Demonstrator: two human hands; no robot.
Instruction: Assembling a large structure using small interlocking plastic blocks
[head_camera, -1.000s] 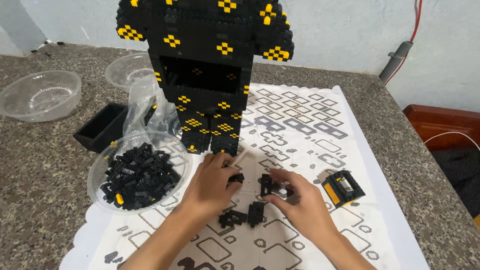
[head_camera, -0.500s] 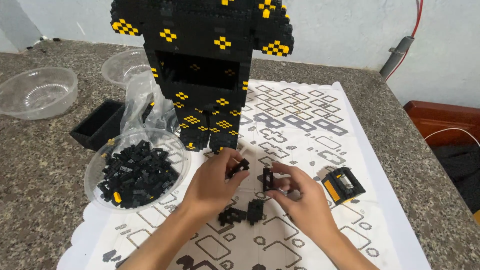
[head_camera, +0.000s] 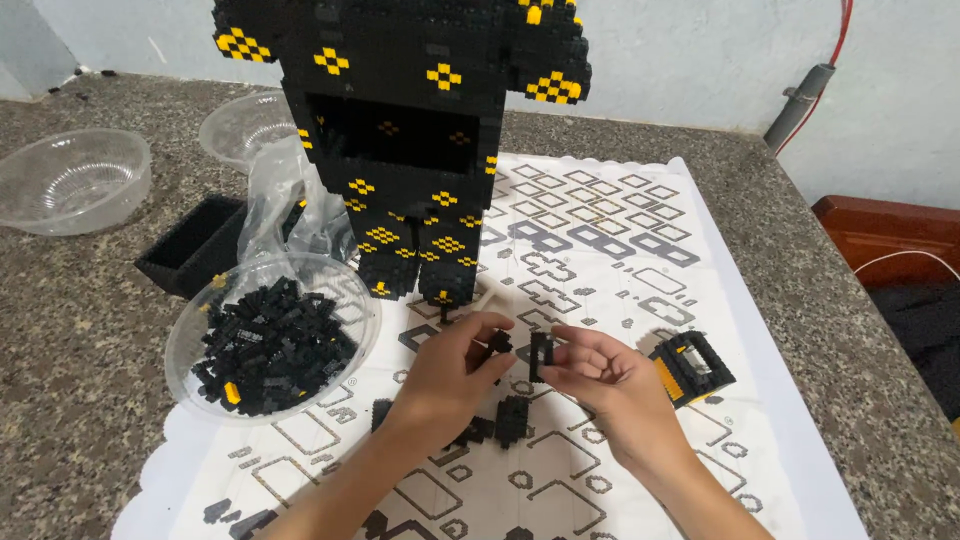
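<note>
Head view shows the left hand (head_camera: 450, 375) pinching a small black brick (head_camera: 499, 343) between thumb and forefinger, and the right hand (head_camera: 610, 385) pinching a short black stack of bricks (head_camera: 541, 356) the same way; each grip is closed down to just the width of its piece. Both pieces hang close together above the patterned white mat (head_camera: 620, 260) on the tabletop (head_camera: 80, 330), in front of the tall black and yellow brick figure (head_camera: 420, 140). They look light, stiff and hard, with smooth sides that could slip, so they are best held by the flat side faces, leaving the studded ends free. Whether the two already touch is hard to tell, since fingers cover the gap. More loose black bricks (head_camera: 500, 422) lie under the hands, and a clear bowl of bricks (head_camera: 268, 340) sits to the left.
</note>
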